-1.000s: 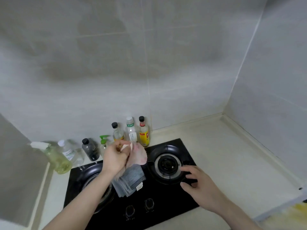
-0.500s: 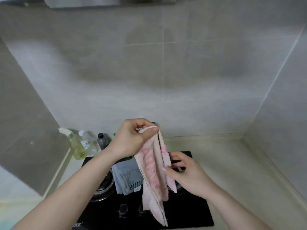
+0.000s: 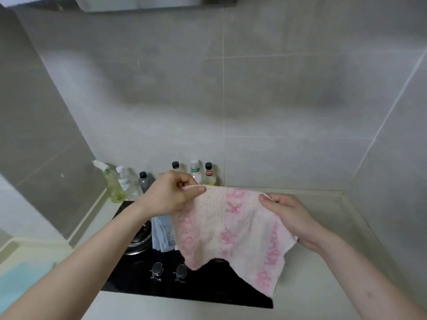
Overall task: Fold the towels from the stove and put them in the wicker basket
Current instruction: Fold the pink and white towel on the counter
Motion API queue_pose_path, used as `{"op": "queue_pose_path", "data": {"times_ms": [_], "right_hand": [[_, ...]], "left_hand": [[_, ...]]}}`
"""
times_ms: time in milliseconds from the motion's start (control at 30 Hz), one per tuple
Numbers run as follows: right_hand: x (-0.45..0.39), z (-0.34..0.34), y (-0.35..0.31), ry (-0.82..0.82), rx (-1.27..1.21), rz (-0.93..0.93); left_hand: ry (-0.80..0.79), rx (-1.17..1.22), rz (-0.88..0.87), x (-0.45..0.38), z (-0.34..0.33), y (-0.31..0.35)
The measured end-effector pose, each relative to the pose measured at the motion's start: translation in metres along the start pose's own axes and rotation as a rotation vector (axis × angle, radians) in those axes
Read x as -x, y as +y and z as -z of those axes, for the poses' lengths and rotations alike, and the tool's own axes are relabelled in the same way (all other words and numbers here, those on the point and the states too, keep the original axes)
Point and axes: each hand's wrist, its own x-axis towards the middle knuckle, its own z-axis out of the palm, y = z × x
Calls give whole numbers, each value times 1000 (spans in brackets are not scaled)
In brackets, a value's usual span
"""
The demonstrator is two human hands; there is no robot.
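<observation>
The head view looks down at a black stove set in a pale surface in a tiled corner.

The person holds a pink and white towel spread out in the air above the stove, between both hands. The left hand pinches the towel's upper left corner between the thumb and the curled fingers. The right hand grips the upper right edge, with the thumb on the front of the cloth and the other fingers hidden behind it. The top edge is stretched almost straight between the two hands, and the rest hangs down freely, with its lower right corner hanging lowest. The cloth covers the right part of the stove.

A blue-grey towel lies on the stove, just left of the pink one and partly behind it, beside the left burner. Two round knobs are at the front of the stove, below the hanging cloth.

Along the wall behind the stove stands a row of bottles, and more to the left a spray bottle with yellow-green liquid. The wicker basket is not visible in this view.
</observation>
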Motion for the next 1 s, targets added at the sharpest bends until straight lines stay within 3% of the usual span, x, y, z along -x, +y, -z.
{"op": "queue_pose_path", "data": {"times_ms": [133,200,367,433,600,800,1000], "right_hand": [[10,13,-20,-147,-71,-79],[10,17,-25,-153,-131,-79],[2,19,-21,-74,-279,-100],[-2,21,-18,-43,-327,-110],[-4,31,-6,38,-436,-130],[-2,39,6,82,-476,-154],[1,60,10,133,-288,-182]], "left_hand": [[182,-235,-56,7,-27,-7],[179,-277,-95,17,-46,-1],[-336,7,-126,57,-106,49],[-377,48,-123,61,-132,60],[-161,-5,-93,57,-175,61],[-12,17,-146,47,-196,59],[155,65,-38,22,-166,49]]}}
